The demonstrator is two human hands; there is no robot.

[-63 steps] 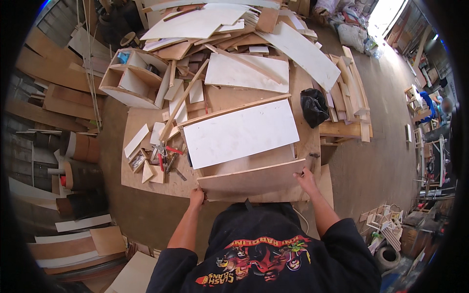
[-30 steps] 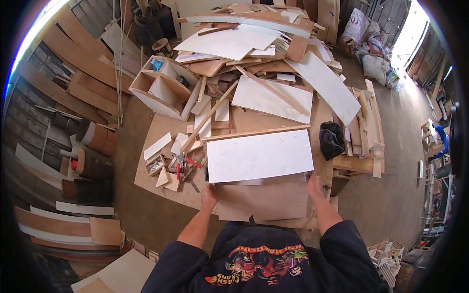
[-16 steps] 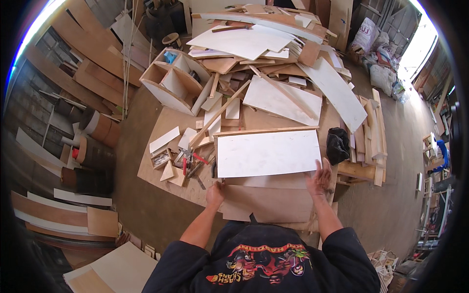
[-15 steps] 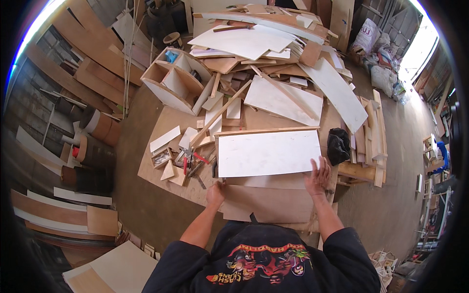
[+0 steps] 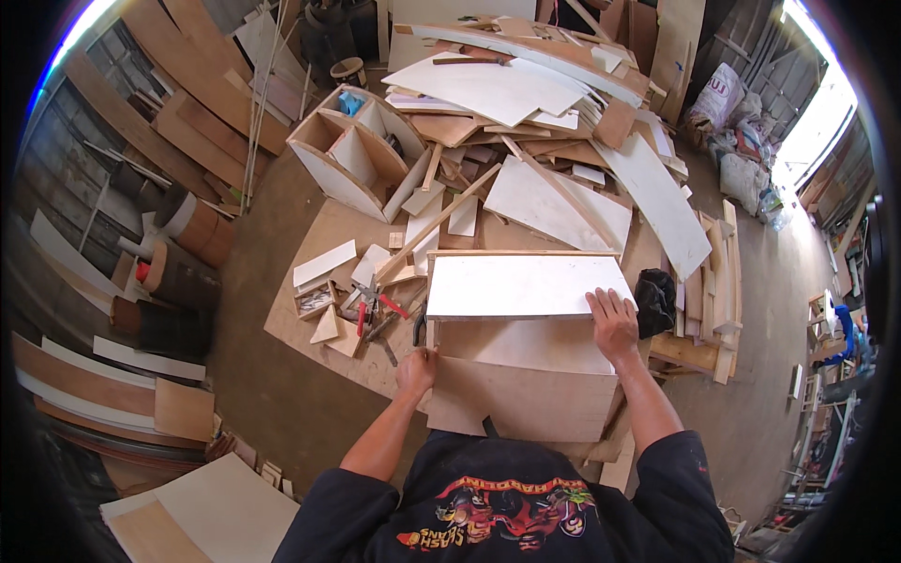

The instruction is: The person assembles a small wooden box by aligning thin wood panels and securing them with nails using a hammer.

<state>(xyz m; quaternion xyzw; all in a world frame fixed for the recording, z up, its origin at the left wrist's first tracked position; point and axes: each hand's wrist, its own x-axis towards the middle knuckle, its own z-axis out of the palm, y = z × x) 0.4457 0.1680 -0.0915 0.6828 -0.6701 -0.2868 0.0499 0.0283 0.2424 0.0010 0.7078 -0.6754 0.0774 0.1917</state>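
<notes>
In front of me on the workbench stands a wooden box (image 5: 521, 399) with a plain brown near side. A white panel (image 5: 521, 284) lies over its far part, leaving a gap through which the pale inside shows. My left hand (image 5: 416, 371) is closed at the box's left near corner; its thumb side rests on the edge. My right hand (image 5: 615, 324) grips the panel's near right corner, fingers over the white face and the thumb hidden. Left of the box lie red-handled pincers (image 5: 366, 314) among small wood offcuts. A black plastic bag (image 5: 656, 302) sits just right of the panel.
Boards and offcuts (image 5: 526, 84) are heaped across the far bench. A divided wooden shelf unit (image 5: 352, 155) stands at the far left, and a long wood strip (image 5: 441, 225) slants towards the pincers. Stacked planks (image 5: 713, 300) line the right side. Sacks (image 5: 741, 141) stand beyond.
The white panel's near edge has shifted away from me, and the gap into the box has widened. My right hand has moved with it, its fingers now curled over the corner.
</notes>
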